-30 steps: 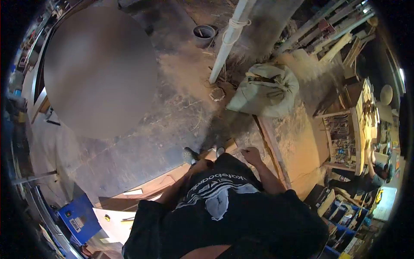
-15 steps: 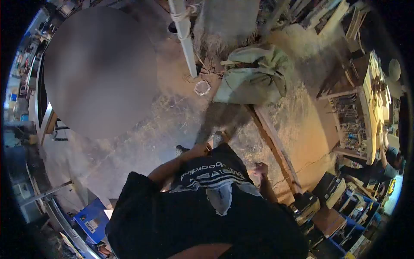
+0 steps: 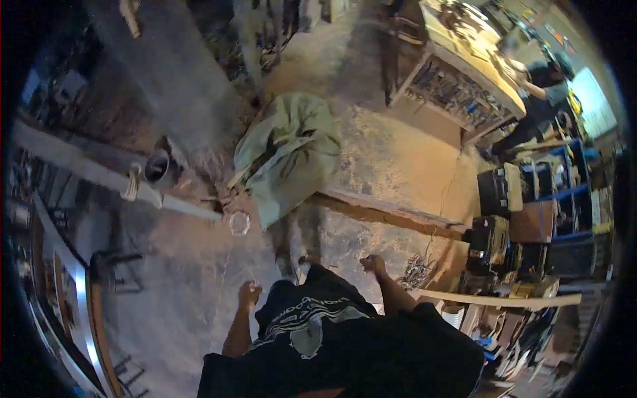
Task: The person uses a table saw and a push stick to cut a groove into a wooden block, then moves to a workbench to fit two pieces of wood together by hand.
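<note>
My left hand hangs beside my dark shirt, above the floor, its fingers curled in. My right hand is held out on the other side, fingers also loosely curled. Neither hand touches any object, and I see nothing in either one. My feet show just past the shirt hem. Ahead of me a green-grey cloth lies draped over something hidden. Beyond my right hand, a long wooden beam runs along the floor.
Wire or scrap lies heaped at right. Black cases and blue shelving stand farther right. A person works at a wooden bench. A pale pole slants in from the left, near a dark bucket.
My view has swung to the right, so the cloth, pole and beam sit farther left and the bench is nearer. My left hand has moved from my front out to my side.
</note>
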`<state>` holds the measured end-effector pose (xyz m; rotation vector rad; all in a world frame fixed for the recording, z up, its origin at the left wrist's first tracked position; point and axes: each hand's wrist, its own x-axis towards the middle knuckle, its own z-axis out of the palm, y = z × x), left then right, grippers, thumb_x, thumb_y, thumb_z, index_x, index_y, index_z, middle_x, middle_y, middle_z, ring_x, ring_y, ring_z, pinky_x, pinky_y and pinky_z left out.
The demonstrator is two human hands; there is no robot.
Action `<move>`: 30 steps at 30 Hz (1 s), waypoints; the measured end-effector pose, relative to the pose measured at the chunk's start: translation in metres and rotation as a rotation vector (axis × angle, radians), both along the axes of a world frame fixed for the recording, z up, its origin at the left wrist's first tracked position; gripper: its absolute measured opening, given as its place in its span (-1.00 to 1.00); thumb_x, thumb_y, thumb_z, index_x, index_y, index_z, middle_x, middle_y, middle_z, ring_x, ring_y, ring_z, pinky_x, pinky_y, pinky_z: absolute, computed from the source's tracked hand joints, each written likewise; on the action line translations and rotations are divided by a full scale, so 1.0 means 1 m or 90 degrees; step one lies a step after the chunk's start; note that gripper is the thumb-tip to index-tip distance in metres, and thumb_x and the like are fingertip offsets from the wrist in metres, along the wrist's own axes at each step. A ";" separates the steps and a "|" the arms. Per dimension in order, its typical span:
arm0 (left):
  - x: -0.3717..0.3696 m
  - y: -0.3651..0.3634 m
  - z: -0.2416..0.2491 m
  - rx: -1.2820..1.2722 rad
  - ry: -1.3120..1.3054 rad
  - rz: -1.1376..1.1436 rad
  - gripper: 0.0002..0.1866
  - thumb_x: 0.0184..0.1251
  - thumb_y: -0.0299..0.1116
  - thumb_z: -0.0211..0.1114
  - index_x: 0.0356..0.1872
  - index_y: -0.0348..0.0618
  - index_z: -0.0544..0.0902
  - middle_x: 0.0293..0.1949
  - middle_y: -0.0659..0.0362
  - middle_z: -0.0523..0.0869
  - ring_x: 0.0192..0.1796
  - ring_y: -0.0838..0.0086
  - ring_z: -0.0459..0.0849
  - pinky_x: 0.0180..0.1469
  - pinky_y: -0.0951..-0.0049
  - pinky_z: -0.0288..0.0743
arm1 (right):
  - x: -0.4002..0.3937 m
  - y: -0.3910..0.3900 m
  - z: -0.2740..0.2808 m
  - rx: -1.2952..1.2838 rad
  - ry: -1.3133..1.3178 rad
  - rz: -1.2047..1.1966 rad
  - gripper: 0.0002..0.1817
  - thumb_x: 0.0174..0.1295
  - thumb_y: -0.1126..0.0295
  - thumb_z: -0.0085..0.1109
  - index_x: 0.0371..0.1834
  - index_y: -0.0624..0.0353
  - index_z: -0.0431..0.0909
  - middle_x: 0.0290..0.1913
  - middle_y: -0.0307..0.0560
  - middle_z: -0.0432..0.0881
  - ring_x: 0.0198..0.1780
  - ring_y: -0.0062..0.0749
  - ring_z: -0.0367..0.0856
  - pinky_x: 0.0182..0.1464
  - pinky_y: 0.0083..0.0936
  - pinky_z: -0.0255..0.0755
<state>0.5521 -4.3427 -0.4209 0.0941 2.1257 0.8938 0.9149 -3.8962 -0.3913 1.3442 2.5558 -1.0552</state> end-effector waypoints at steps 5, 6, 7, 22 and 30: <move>-0.049 0.030 0.011 -0.113 0.089 -0.317 -0.33 0.15 0.09 0.44 0.16 -0.23 0.67 0.10 -0.13 0.74 0.19 -0.01 0.68 0.25 0.08 0.53 | -0.019 -0.025 0.072 -0.208 -0.044 -0.274 -0.53 0.15 -0.04 0.35 -0.53 0.21 0.69 -0.59 -0.06 0.71 -0.51 -0.28 0.71 -0.27 -0.33 0.58; -0.061 0.038 0.003 -0.123 0.139 -0.355 -0.33 0.13 0.10 0.44 0.13 -0.23 0.68 0.05 -0.12 0.77 0.16 0.01 0.71 0.23 0.09 0.55 | -0.018 -0.027 0.082 -0.176 -0.098 -0.261 -0.53 0.15 -0.04 0.35 -0.55 0.21 0.69 -0.58 -0.07 0.71 -0.52 -0.30 0.71 -0.27 -0.35 0.58; -0.072 0.057 0.012 -0.121 0.146 -0.360 -0.33 0.13 0.10 0.44 0.13 -0.23 0.68 0.05 -0.12 0.77 0.16 0.01 0.71 0.23 0.09 0.55 | -0.012 -0.027 0.073 -0.138 -0.124 -0.256 -0.54 0.14 -0.04 0.35 -0.53 0.21 0.70 -0.57 -0.05 0.72 -0.50 -0.30 0.72 -0.23 -0.35 0.59; -0.134 0.506 0.040 -0.024 0.223 -0.450 -0.42 0.13 0.07 0.44 -0.02 -0.26 0.77 -0.08 -0.11 0.81 0.02 0.04 0.78 0.16 0.15 0.60 | 0.029 0.225 0.062 -0.067 -0.109 -0.434 -0.64 0.16 0.10 0.30 -0.35 0.25 0.73 -0.42 0.01 0.78 -0.38 -0.21 0.77 -0.25 -0.22 0.64; -0.151 0.616 0.064 -0.024 0.241 -0.461 -0.45 0.10 0.03 0.49 0.00 -0.18 0.78 -0.13 -0.03 0.83 0.00 0.04 0.78 0.16 0.17 0.60 | -0.069 0.427 0.025 -0.031 0.033 -0.142 -0.58 0.24 0.03 0.28 -0.30 0.26 0.71 -0.30 0.16 0.78 -0.21 0.09 0.77 -0.04 -0.08 0.61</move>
